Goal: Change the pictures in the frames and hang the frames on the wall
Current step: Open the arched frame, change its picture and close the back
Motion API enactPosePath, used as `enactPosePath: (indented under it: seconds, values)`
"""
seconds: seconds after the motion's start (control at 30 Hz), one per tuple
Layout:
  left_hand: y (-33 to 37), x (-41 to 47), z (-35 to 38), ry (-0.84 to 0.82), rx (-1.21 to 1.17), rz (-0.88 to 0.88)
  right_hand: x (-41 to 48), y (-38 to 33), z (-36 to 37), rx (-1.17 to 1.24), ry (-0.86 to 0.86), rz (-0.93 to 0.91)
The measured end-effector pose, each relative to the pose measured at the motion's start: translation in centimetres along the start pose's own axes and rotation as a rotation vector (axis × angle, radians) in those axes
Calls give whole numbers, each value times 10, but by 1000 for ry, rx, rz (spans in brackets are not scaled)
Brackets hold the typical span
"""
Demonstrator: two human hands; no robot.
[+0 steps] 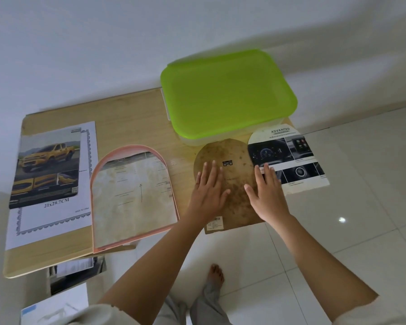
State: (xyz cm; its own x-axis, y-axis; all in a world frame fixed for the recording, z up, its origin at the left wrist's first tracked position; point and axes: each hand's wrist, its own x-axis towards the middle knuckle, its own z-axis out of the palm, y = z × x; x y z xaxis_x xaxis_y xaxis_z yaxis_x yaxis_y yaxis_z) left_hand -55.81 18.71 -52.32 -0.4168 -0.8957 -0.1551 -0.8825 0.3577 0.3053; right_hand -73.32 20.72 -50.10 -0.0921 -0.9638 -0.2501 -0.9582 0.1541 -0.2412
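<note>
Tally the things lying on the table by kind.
Car pictures: 2 (yellow truck print, arched dashboard print)
White insert sheet: 1
Pink arched frame: 1
Brown backing board: 1
Green-lidded box: 1
Total: 6

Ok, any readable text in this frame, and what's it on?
"21x29.7CM": white insert sheet, left.
"MADE IN CHINA": same sheet.
"ADVANCED": arched dashboard print, right.
Too small or blurred: sticker on brown backing board, paper in pink frame, truck print captions.
</note>
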Motion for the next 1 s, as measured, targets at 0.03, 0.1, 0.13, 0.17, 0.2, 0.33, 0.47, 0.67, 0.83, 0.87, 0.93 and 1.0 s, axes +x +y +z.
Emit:
enactPosePath:
  seconds: [0.03, 0.1, 0.13, 0.17, 0.2, 0.33, 0.47, 0.67, 0.83, 0.87, 0.93, 1.0]
  values:
    - [0, 0, 4, 10, 18, 3, 2, 4, 0, -6, -21, 19]
    - [-2, -1, 10, 34, 58, -9, 4, 10, 1, -24, -54, 37]
    - [-3, -2, 12, 35, 59, -18, 4, 13, 2, -37, -58, 36]
    - [-4, -3, 14, 33, 55, -21, 3, 15, 4, -45, -56, 34]
    - [-5, -4, 14, 30, 54, -19, 2, 17, 5, -47, -55, 33]
    - [-11, -12, 13, 48, 76, -8, 0, 20, 7, -44, -62, 40]
    - [-18, -24, 15, 58, 98, -28, 2, 21, 7, -32, -62, 51]
    - [-23, -36, 10, 42, 106, -68, 3, 20, 5, -4, -62, 61]
    - [-21, -36, 5, 1, 98, -90, 5, 23, 2, 5, -69, 65]
    - [-20, -36, 5, -5, 85, -91, 5, 22, 1, 13, -71, 68]
    - [-17, -35, 2, -33, 48, -110, 5, 18, -2, 56, -48, 68]
    - [-15, -32, -2, -48, -27, -143, 3, 13, -4, 118, 13, 35]
